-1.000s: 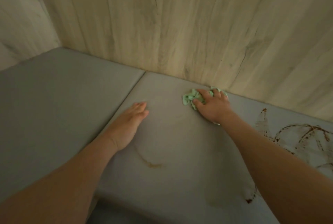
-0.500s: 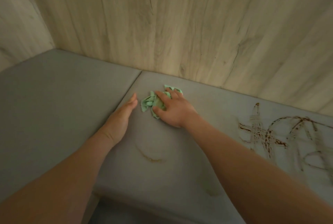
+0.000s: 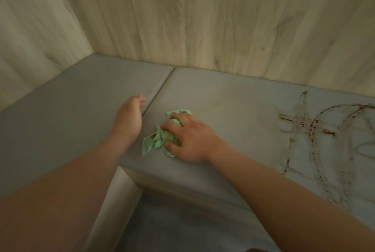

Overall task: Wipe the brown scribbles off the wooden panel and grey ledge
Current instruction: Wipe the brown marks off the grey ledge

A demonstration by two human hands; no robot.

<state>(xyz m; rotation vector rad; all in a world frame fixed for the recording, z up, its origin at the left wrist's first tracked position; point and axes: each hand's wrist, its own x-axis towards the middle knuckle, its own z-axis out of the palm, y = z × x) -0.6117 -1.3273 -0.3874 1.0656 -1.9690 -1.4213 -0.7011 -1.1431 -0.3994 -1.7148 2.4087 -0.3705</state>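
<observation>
My right hand (image 3: pixel 188 139) grips a crumpled green cloth (image 3: pixel 155 142) and presses it onto the grey ledge (image 3: pixel 223 109) near its front edge. A brownish stain shows on the cloth under my fingers. My left hand (image 3: pixel 129 118) rests on the ledge just left of the cloth, beside the seam between two ledge sections, fingers relaxed and holding nothing. Brown scribbles (image 3: pixel 310 130), partly smeared, cover the ledge at the right. The wooden panel (image 3: pixel 203 18) rises behind the ledge with no scribbles visible on the part in view.
A second wooden panel (image 3: pixel 30 38) forms the corner at the left. The seam (image 3: pixel 160 87) runs diagonally across the ledge. Below the ledge's front edge lies a darker grey floor (image 3: pixel 172 221) in a recess.
My right hand has dragged the cloth toward me and leftward, from the back of the ledge to near its front edge. The brown streak seen earlier in front of my left hand no longer shows.
</observation>
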